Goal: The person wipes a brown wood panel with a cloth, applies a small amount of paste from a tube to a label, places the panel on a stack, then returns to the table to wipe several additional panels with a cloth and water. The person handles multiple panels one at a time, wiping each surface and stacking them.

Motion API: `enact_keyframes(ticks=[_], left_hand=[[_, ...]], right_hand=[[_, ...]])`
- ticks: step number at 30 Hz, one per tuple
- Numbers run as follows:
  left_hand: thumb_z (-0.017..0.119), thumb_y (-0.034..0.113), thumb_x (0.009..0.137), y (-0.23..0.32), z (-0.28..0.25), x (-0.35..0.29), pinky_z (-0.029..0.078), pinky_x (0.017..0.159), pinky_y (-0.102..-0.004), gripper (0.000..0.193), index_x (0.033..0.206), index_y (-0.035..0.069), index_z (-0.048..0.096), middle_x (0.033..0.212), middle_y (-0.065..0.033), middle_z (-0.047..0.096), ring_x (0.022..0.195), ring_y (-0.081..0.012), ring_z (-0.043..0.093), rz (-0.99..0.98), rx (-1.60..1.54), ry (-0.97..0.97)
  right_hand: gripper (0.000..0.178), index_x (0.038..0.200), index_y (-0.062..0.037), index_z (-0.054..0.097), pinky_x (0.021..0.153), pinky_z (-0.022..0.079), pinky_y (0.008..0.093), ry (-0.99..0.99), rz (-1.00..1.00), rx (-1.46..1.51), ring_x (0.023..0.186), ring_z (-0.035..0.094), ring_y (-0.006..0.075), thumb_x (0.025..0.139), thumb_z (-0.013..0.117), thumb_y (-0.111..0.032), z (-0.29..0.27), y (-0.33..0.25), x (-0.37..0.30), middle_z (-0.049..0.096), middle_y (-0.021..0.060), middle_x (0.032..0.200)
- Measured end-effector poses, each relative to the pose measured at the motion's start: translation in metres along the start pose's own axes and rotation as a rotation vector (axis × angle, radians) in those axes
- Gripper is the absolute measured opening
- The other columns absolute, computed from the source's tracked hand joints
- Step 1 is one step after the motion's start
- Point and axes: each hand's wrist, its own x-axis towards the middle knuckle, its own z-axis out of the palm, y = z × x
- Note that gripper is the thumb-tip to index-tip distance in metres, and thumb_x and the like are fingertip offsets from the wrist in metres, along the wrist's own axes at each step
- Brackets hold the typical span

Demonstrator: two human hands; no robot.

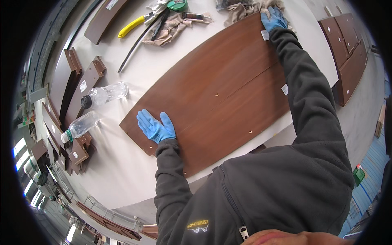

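A large brown wooden panel (212, 110) with one curved edge lies on the white table. A seam runs along it, and it has small holes and white labels. My left hand (154, 127), in a blue glove, rests flat on its near left end, fingers stretched out, holding nothing. At the far right end, my right hand (272, 19), also blue-gloved, presses a crumpled beige cloth (290, 23) by the panel's edge. Cloth shows around its fingers; the palm is hidden.
Two clear plastic bottles, one with a black cap (109, 93) and one with a white cap (83, 124), lie left of the panel. Yellow-handled pliers (131, 26), a green tape measure (177, 5) and a rag (169, 30) lie farther back. Brown boards (90, 75) are stacked left; more panels (347, 53) stand right.
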Motion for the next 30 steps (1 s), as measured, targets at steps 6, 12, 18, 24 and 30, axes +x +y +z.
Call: enact_keyframes(ticks=[6, 12, 18, 24, 30], left_hand=[[0.060, 0.046, 0.101, -0.002, 0.006, -0.006, 0.025, 0.128, -0.0552, 0.079, 0.158, -0.006, 0.041, 0.164, -0.0288, 0.041, 0.154, -0.0448, 0.036, 0.024, 0.030, 0.005], [0.054, 0.050, 0.104, -0.007, 0.007, -0.006, 0.022, 0.130, -0.0544, 0.079, 0.159, -0.004, 0.040, 0.166, -0.0268, 0.039, 0.156, -0.0443, 0.033, -0.013, 0.006, -0.050], [0.053, 0.051, 0.105, -0.005, 0.009, -0.011, 0.020, 0.130, -0.0539, 0.080, 0.160, -0.005, 0.038, 0.167, -0.0269, 0.037, 0.157, -0.0437, 0.030, -0.024, 0.018, -0.058], [0.052, 0.051, 0.106, -0.010, 0.011, -0.008, 0.021, 0.130, -0.0541, 0.079, 0.160, -0.005, 0.038, 0.167, -0.0269, 0.037, 0.157, -0.0439, 0.030, -0.017, 0.048, -0.067], [0.050, 0.053, 0.107, -0.014, 0.017, -0.012, 0.022, 0.130, -0.0545, 0.080, 0.160, -0.005, 0.037, 0.167, -0.0268, 0.037, 0.156, -0.0440, 0.031, 0.028, -0.008, -0.019]], right_hand=[[0.037, 0.120, -0.0048, 0.066, 0.100, 0.046, 0.0464, -0.263, -0.249, 0.138, 0.114, 0.056, 0.0279, 0.100, 0.055, -0.035, -0.079, -0.205, -0.148, 0.060, 0.0146, 0.122], [0.059, 0.151, -0.0050, 0.053, 0.125, 0.034, 0.0467, -0.421, -0.436, 0.671, 0.151, 0.043, 0.0318, 0.102, 0.059, -0.036, -0.136, -0.223, -0.241, 0.045, 0.0165, 0.165], [0.065, 0.145, 0.0000, 0.056, 0.124, 0.030, 0.0549, -0.235, 0.181, 0.145, 0.147, 0.045, 0.0432, 0.098, 0.062, -0.046, -0.078, 0.051, -0.145, 0.054, 0.0270, 0.152], [0.058, 0.148, 0.0006, 0.052, 0.127, 0.031, 0.0491, -0.630, 0.566, 0.874, 0.152, 0.042, 0.0395, 0.103, 0.056, -0.034, -0.127, -0.105, -0.221, 0.049, 0.0234, 0.160], [0.051, 0.139, -0.0025, 0.056, 0.114, 0.043, 0.0541, -0.166, -0.321, 0.439, 0.131, 0.057, 0.0372, 0.101, 0.055, -0.037, -0.148, -0.086, -0.254, 0.059, 0.0220, 0.144]])
